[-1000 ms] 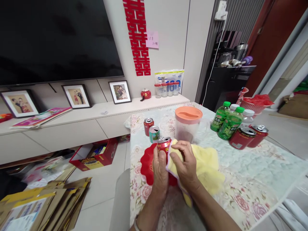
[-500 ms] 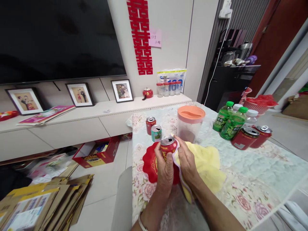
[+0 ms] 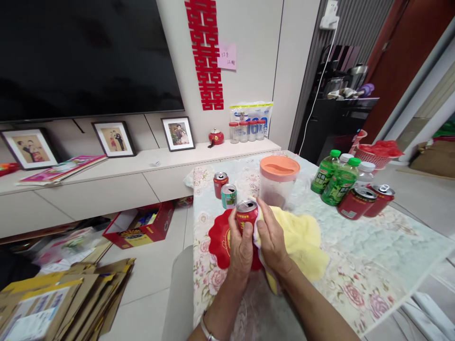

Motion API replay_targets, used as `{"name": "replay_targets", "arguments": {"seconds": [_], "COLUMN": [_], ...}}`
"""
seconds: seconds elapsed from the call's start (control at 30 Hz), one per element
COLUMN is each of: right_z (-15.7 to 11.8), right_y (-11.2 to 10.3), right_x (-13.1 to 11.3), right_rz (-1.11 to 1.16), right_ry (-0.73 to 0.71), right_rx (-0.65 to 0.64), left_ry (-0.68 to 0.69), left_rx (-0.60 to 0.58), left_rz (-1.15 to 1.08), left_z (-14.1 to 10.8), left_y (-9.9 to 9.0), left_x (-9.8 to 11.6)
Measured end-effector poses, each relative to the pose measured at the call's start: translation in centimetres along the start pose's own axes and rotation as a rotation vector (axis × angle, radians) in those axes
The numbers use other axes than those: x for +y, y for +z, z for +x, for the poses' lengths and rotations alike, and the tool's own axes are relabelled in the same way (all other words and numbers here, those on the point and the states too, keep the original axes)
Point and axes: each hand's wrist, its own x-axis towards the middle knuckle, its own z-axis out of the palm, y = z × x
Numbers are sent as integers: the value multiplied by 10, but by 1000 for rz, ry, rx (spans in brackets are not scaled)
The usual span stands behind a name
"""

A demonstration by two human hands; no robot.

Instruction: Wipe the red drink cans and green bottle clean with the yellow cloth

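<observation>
An opened red drink can (image 3: 246, 215) is upright in my left hand (image 3: 241, 248), whose fingers wrap round its left side. My right hand (image 3: 272, 234) presses a yellow cloth (image 3: 302, 237) with a pale purple edge against the can's right side; the rest of the cloth spreads over the table. Beneath the can lies a red scalloped mat (image 3: 219, 239) with gold print, partly hidden by my hands. Just beyond stand a green can (image 3: 229, 196) and another red can (image 3: 221, 184). Behind the cloth is a clear container (image 3: 277, 189) with an orange lid.
On the right of the flowered tablecloth (image 3: 355, 296) stand green bottles (image 3: 340, 182), clear bottles with white caps (image 3: 365, 174) and two larger red cans (image 3: 357, 202). A pink basket (image 3: 373, 158) is behind them. Flattened cardboard (image 3: 88, 293) and a red box (image 3: 142, 227) lie on the floor.
The view has shifted slightly. My right hand and the cloth edge have moved a little on the can's right side; my left hand keeps its hold.
</observation>
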Motion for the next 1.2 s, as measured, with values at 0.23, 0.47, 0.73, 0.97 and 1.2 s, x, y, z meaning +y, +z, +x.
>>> {"name": "replay_targets", "arguments": {"seconds": [0.23, 0.47, 0.73, 0.97, 1.2], "right_z": [12, 2, -2, 0, 7], "right_y": [-9, -2, 6, 0, -6], "right_x": [6, 5, 7, -2, 2], "right_rz": [67, -44, -150, -70, 181], "right_ry": [225, 102, -190, -63, 246], "right_rx": [37, 24, -58, -35, 79], "left_ry": [12, 23, -94, 14, 188], "left_rx": [-126, -34, 40, 37, -46], "left_rz": [-173, 14, 80, 126, 177], "left_z": [-6, -6, 4, -3, -13], "left_y": [7, 5, 0, 3, 6], "left_x": [-3, 1, -2, 0, -6]}}
